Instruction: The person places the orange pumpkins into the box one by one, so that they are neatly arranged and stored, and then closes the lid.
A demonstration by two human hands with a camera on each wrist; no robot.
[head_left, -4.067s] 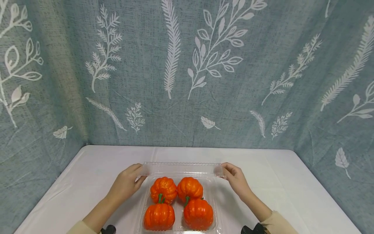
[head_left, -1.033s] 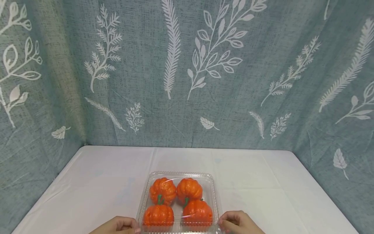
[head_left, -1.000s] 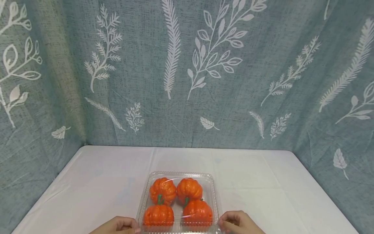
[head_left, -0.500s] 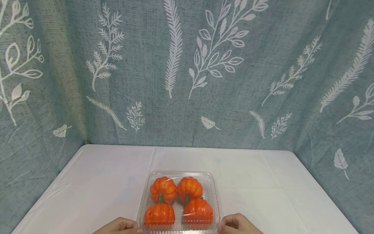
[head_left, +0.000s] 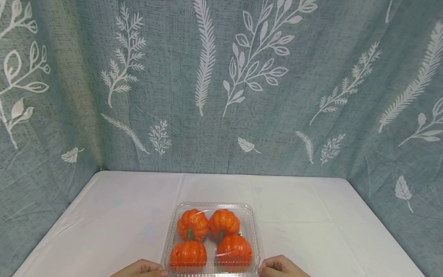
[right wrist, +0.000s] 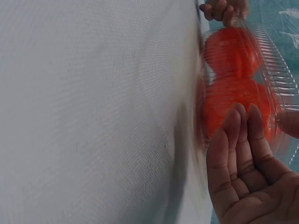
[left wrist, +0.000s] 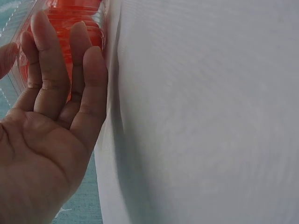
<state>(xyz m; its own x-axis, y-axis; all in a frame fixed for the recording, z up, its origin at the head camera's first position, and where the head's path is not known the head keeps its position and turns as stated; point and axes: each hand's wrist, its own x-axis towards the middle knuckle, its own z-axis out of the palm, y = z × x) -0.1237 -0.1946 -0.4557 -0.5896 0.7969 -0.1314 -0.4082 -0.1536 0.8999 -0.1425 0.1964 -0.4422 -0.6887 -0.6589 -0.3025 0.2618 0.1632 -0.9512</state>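
Note:
A clear plastic clamshell container (head_left: 214, 205) sits at the front middle with its lid lying over the base. Through the lid I see several small orange pumpkins (head_left: 193, 225) with green stems, in two rows. My left hand (head_left: 140, 268) is at the front left corner, pinching the rim between thumb and fingers. At the front right corner my right hand (head_left: 282, 266) pinches the rim likewise. Both wrist views show the other fingers fairly straight along the container's side. The container's front edge is partly cut off in the head view.
A white cloth (head_left: 121, 215) covers the table around the container. Behind and at both sides hangs a blue-green curtain (head_left: 221, 154) with white leaf prints.
About four seconds ago both hands held the raised lid's edge at the back; since then it has come down over the pumpkins. In the last second the hands have shifted only slightly at the front corners.

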